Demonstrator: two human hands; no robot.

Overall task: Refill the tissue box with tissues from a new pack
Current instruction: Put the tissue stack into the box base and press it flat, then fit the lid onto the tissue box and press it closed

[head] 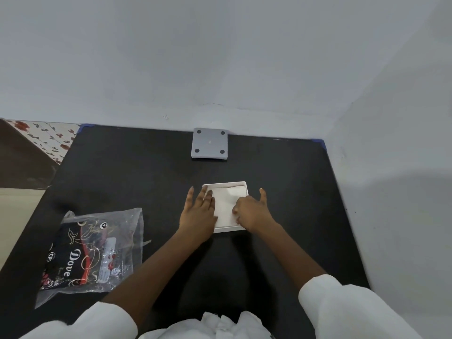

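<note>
A white square tissue box [241, 184] sits open-topped in the middle of the black table [137, 172], with a stack of white tissues [226, 204] lying inside it. My left hand [198, 211] rests flat on the box's left side, fingers spread and tips on the tissues. My right hand [252, 211] presses on the stack's right side with fingers curled down and thumb raised. The grey box lid [209, 143] lies upside down at the table's far edge, four dark feet showing. The plastic tissue pack [90, 253], clear with black print, lies flat at the near left.
Grey walls close in behind and to the right of the table. A floral cloth [49, 138] shows beyond the table's far left corner. Bare black tabletop lies between the box and the lid and to the box's right.
</note>
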